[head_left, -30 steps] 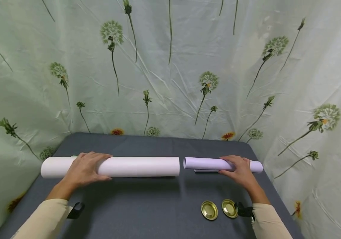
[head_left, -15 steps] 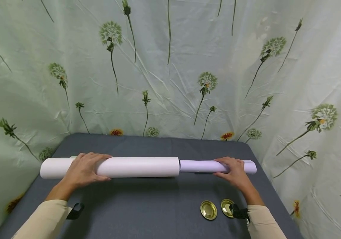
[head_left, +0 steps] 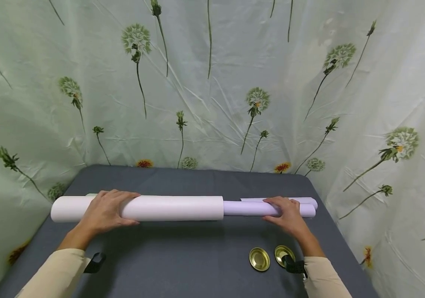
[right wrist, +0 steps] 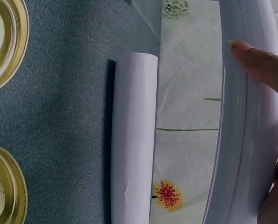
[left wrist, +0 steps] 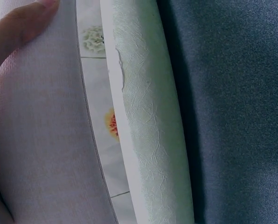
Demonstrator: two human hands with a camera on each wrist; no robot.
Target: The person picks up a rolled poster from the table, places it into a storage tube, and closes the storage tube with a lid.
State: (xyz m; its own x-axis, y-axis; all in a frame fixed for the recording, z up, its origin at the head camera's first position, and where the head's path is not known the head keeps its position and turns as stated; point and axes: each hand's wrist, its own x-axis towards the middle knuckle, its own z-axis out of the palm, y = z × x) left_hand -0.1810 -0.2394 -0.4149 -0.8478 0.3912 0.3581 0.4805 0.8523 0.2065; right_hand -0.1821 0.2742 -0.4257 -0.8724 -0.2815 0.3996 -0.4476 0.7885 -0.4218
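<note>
The left grip [head_left: 106, 209] clasps the wide roll [head_left: 179, 208], the right grip [head_left: 288, 214] the narrow roll [head_left: 243, 208], sleeving one in, I'd guess, which wants a level push

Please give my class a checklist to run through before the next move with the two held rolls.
1. Left hand grips the thick white cylindrical roll: ok.
2. Right hand grips the slim, smooth pale-lilac roll: ok.
3. Held rolls roughly in line, no gap showing between their ends: ok in the head view.
4. How far the slim roll reaches inside the thick one: cannot tell; its left end is hidden.
5. Loose slim pale roll apart from the held slim one: ok; the right wrist view shows a gap.
6. Both shallow round gold metal dishes fully visible: not ok; a black wrist strap overlaps one.
</note>
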